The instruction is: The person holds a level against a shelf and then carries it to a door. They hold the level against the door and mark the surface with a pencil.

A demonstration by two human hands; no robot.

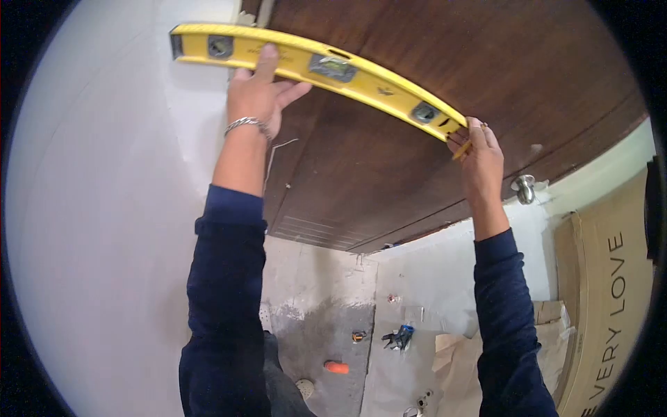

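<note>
— Spirit level (326, 66), the yellow one: where have they got it?

— Up against the dark wooden door (445, 90), lying across it, one end reaching over the edge onto the white wall (97, 208).

— And the hands?

— One toward each end. The left hand (260, 94) is under the wall end, palm flat to the door, fingers spread, one finger laid up over the level's face. A silver bracelet (246, 125) sits on that wrist.

— The right?

— The right hand (479, 156) is at the other tip, fingers curled close, pinching the end of the level; something thin and yellow pokes out there, I can't make out what.

— Anything else about?

— A round door knob (524, 187) just beside the right wrist. Down on the floor (326, 326), an orange thing (336, 367), dark gloves (399, 338), and cardboard (611, 292) leaning at the right.
</note>
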